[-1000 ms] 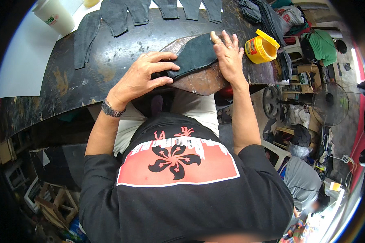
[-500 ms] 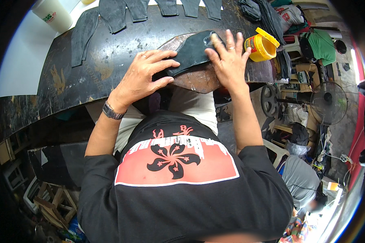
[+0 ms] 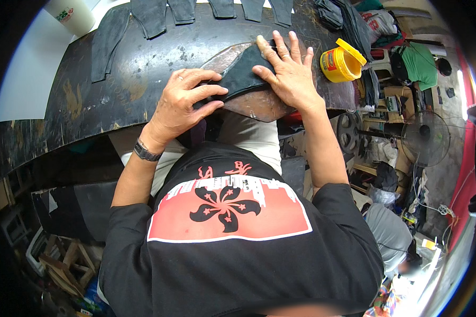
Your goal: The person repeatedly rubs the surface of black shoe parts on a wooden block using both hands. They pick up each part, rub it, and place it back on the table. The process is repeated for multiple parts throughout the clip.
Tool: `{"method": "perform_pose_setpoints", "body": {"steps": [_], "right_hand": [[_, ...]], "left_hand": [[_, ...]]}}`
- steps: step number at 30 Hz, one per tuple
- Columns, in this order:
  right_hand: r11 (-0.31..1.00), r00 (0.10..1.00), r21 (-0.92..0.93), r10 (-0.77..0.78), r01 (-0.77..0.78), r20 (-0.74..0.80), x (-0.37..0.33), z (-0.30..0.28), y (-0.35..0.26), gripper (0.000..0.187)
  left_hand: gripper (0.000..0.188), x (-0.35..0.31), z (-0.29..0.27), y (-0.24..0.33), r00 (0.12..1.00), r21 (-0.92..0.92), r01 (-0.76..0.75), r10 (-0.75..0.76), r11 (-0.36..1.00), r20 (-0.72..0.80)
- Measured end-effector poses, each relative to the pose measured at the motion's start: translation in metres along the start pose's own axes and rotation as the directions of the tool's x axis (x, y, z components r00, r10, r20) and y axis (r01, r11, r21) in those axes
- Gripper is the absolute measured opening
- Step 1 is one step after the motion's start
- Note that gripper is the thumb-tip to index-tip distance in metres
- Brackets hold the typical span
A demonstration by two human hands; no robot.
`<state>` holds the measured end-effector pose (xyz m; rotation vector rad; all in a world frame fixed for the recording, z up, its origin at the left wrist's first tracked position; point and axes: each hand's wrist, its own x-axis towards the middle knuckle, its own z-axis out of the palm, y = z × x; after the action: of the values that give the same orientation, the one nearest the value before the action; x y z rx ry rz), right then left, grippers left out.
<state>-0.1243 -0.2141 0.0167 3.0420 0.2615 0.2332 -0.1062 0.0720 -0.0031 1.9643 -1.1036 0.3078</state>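
The left hand (image 3: 182,103) pinches the near end of a dark leather piece (image 3: 243,76) while the right hand (image 3: 288,74) presses it flat, fingers spread, on the worn dark surface (image 3: 143,74), apparently a smoothing step that calls for steady, even pressure.

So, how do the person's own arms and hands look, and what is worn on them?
Both forearms are bare. The left hand has a dark wristwatch at the wrist. The right hand wears nothing visible. Short black sleeves of a T-shirt cover the upper arms.
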Motion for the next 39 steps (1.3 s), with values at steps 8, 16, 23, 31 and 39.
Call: {"method": "perform_pose_setpoints", "body": {"steps": [8, 16, 23, 31, 39], "right_hand": [[0.962, 0.978, 0.192, -0.203, 0.191, 0.044, -0.018, -0.010, -0.030, 0.068], [1.000, 1.000, 0.016, 0.012, -0.011, -0.003, -0.015, -0.007, -0.026, 0.078], [0.986, 0.989, 0.070, -0.149, 0.149, -0.011, -0.020, -0.011, -0.040, 0.080], [0.971, 0.986, 0.176, -0.165, 0.162, 0.005, -0.032, -0.014, -0.063, 0.074], [0.990, 0.997, 0.116, -0.076, 0.075, 0.008, -0.038, -0.013, -0.082, 0.070]], "left_hand": [[0.030, -0.004, 0.002, 0.003, 1.000, 0.042, 0.020, -0.020, 0.999, 0.002], [0.030, 0.002, 0.004, 0.002, 0.998, 0.023, 0.032, -0.033, 0.999, 0.045], [0.037, 0.003, 0.000, 0.002, 0.999, -0.040, 0.026, -0.024, 0.999, 0.045], [0.030, 0.047, -0.026, -0.025, 0.997, -0.261, 0.055, -0.068, 0.964, -0.041], [0.029, 0.128, 0.016, -0.076, 0.902, -0.135, -0.169, 0.208, 0.976, 0.378]]}}
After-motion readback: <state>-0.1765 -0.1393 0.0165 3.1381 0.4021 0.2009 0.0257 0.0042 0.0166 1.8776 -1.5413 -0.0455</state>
